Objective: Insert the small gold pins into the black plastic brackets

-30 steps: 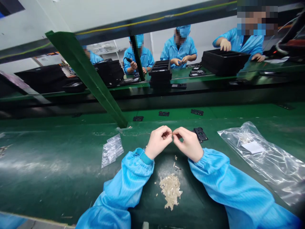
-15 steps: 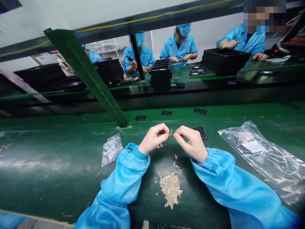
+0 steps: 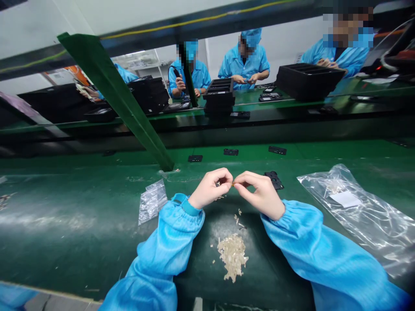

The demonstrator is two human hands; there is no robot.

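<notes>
My left hand (image 3: 212,188) is closed in a pinch on a tiny orange-and-pale piece (image 3: 232,184), too small to name more exactly. From the other side, my right hand (image 3: 259,194) pinches at the same piece, its thumb and forefinger closed and meeting the left fingertips. Both hands hover over the green mat (image 3: 106,242). Below them lies a pile of small cream-coloured scraps (image 3: 232,257), with a few loose bits (image 3: 239,220) above it. Partly behind my right hand is a black plastic part (image 3: 275,180).
A small clear bag (image 3: 153,202) lies left, a large clear bag (image 3: 363,220) with a white label right. Several flat black parts (image 3: 231,152) lie along the belt beyond. A green post (image 3: 123,103) slants up at left. Co-workers in blue (image 3: 244,65) sit opposite behind black trays (image 3: 309,82).
My right fingertips have come left to meet the left ones at the small orange piece. The black parts on the belt have shifted slightly right. The co-worker at far right has drawn both hands together.
</notes>
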